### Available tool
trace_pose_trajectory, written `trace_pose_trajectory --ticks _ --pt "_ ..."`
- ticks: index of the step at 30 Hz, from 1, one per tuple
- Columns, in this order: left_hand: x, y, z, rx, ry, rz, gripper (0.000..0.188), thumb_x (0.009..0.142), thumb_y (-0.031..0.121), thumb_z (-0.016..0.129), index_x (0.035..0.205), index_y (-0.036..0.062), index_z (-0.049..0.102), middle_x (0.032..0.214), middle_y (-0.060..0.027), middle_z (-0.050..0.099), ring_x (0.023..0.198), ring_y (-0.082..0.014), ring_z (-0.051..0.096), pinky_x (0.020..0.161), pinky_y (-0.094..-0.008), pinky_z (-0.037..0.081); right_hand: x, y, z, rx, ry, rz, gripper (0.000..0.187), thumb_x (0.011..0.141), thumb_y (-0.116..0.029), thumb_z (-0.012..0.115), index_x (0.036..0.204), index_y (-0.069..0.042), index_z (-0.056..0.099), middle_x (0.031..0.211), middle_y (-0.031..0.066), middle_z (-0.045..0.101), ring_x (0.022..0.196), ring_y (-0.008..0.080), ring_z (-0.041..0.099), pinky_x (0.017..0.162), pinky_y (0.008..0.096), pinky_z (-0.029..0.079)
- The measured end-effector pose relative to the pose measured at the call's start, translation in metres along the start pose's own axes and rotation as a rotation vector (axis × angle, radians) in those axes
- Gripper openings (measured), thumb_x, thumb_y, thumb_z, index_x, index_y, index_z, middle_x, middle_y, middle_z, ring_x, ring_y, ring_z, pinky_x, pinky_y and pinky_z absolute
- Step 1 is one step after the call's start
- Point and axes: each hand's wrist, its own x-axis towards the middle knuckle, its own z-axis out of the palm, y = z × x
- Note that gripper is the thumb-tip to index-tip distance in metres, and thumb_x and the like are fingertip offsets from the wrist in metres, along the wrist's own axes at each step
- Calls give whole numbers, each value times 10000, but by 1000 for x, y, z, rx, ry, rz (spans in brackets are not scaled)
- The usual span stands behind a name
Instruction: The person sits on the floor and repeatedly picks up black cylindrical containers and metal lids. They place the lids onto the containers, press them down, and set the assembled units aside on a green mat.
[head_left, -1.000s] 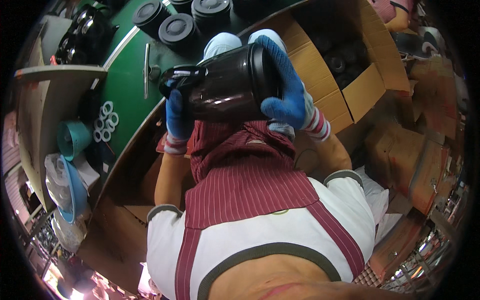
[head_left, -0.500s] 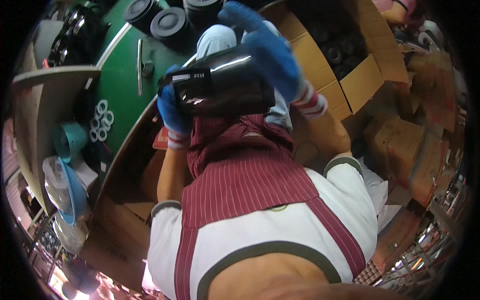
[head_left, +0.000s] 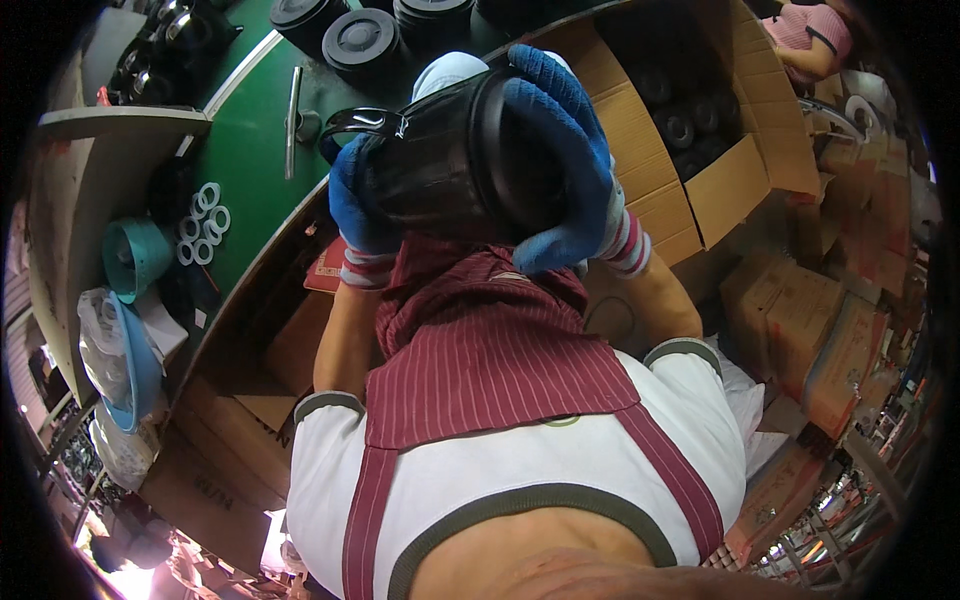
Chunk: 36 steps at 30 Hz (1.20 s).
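Note:
Between my two gloved hands lies a black lidded canister [head_left: 430, 160], tilted on its side above my lap. A dark loop, like a handle, curves out at its left end. My left hand [head_left: 362, 205], in a blue knit glove, is closed around the left end from below; its fingertips are partly hidden. At the other end my right hand [head_left: 570, 160] is wrapped over the lid, fingers curved round the rim and thumb below.
Black lidded canisters [head_left: 362, 42] stand on the green table [head_left: 245, 150], near a metal rod [head_left: 292, 125] and several white rings [head_left: 203, 225]. An open carton [head_left: 640, 165] holding black round things is at the right. A teal bucket [head_left: 138, 258] sits left; another person [head_left: 808, 45] is far right.
My right hand has come down from above the canister and now grips its lid end. The canister has turned, so its lid shows and the label is out of sight.

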Motion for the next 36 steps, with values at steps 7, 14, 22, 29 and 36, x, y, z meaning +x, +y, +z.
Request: trace_pose_trajectory --ticks 7,14,22,29,36 --pt "30 85 9 -195 63 -78 443 1119 272 322 1314 -38 573 1275 -173 654 1193 -282 625 1076 -418 462 -6 8 11 258 274 -29 1079 804 -725 709 1558 -17 402 1610 233 370 1478 409 384 1218 504 291" --pt "28 119 -8 319 21 341 433 1083 219 459 1436 -26 510 1396 -236 583 1229 -364 625 1029 -479 540 -34 -28 20 535 430 410 1005 875 -675 665 1579 -28 356 1608 202 377 1473 371 391 1210 470 317" --pt "35 145 -8 342 -47 316 449 1019 127 583 1447 5 522 1404 -234 568 1258 -365 595 1062 -462 490 -73 -4 33 677 414 624 903 949 -593 631 1599 -54 312 1597 164 391 1455 329 411 1182 442 371" --pt "23 48 -22 -539 120 -543 396 1080 248 425 1266 -19 650 1213 -160 681 1079 -280 659 978 -376 515 -35 -15 50 466 160 508 1142 774 -616 800 1603 -27 281 1622 183 346 1495 353 353 1223 467 300" --pt "-17 30 -39 -982 274 -649 396 1047 217 452 1336 -4 608 1309 -143 672 1161 -258 662 1042 -421 523 12 21 98 498 -67 156 1107 729 -446 911 1574 -8 346 1634 198 327 1525 376 300 1245 476 241"
